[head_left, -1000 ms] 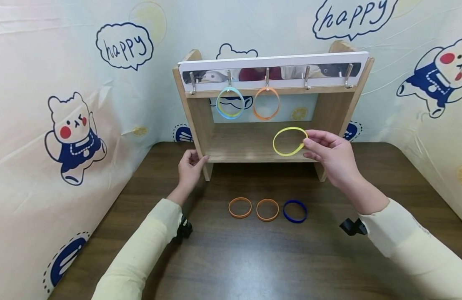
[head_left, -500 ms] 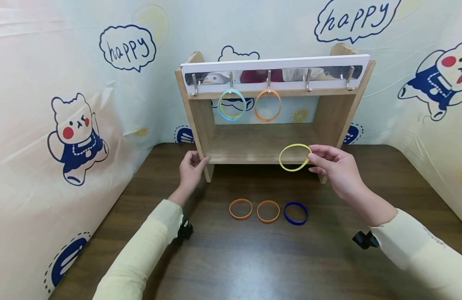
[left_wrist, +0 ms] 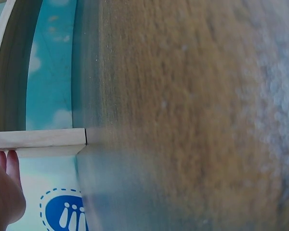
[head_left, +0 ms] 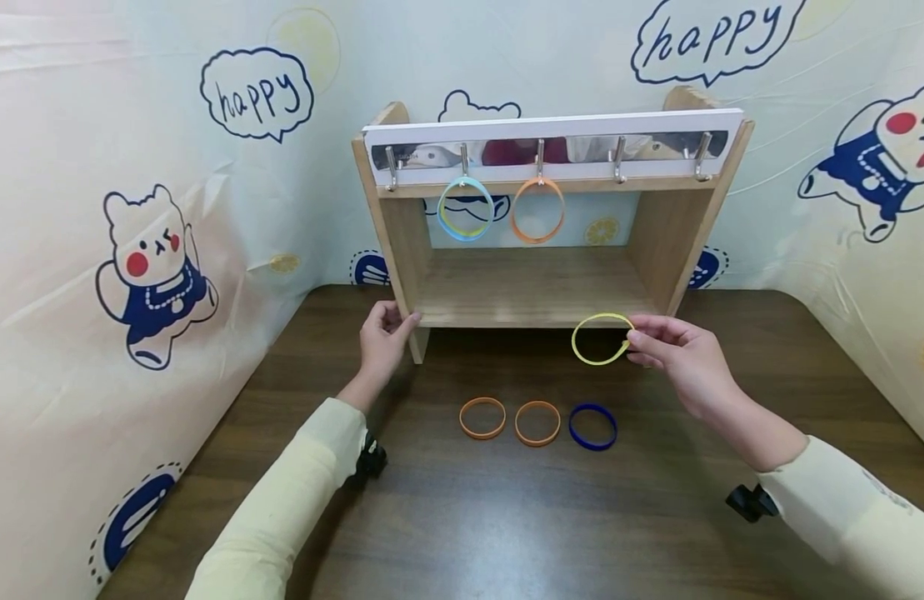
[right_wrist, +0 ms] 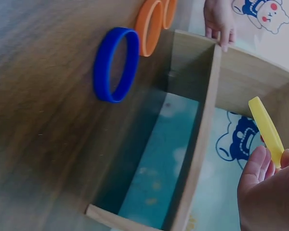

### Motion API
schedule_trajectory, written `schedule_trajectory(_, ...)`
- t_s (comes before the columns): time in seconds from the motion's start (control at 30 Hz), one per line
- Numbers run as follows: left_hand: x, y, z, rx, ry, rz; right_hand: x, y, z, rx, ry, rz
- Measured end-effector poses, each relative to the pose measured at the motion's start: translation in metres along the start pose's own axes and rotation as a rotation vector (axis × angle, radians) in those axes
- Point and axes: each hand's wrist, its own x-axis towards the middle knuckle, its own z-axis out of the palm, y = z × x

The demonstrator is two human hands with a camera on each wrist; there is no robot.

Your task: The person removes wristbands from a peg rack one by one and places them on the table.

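Note:
In the head view my right hand [head_left: 679, 354] pinches a yellow silicone wristband [head_left: 577, 342] between thumb and fingers, in front of the shelf's lower board. My left hand [head_left: 382, 342] grips the left side panel of the wooden shelf [head_left: 544, 312], thumb at its front edge and fingers on the outer face. On the hook strip above, a light blue wristband [head_left: 439, 212] and a yellow one hang together from one hook, and an orange wristband [head_left: 513, 218] from another. Two orange wristbands [head_left: 462, 427] and a dark blue wristband [head_left: 614, 433] lie in a row on the table.
A brown wood-grain table [head_left: 462, 533] carries the shelf. Behind and beside it hangs a printed cloth [head_left: 282, 192] with cartoon bears. Other metal hooks [head_left: 619, 162] on the strip hold nothing. A black wrist camera [head_left: 751, 503] sits below the right cuff.
My right hand has moved down and slightly right with the yellow wristband, from inside the shelf opening to below its board's front edge. My left hand stays at the side panel.

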Motion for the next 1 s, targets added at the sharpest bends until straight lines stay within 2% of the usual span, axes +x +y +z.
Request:
schedule_trajectory(0.2,0.001,-0.001,0.0,-0.002,0.001,0.002,-0.003,0.008,-0.009,-0.011,-0.006,0.034)
schedule_trajectory(0.43,0.002,-0.001,0.001,-0.017,0.004,0.009,-0.007,0.014,-0.018,-0.079,-0.012,0.083)
schedule_trajectory(1.0,0.001,-0.002,0.0,-0.023,0.008,0.008,-0.015,0.025,-0.039,-0.106,0.0,0.144)
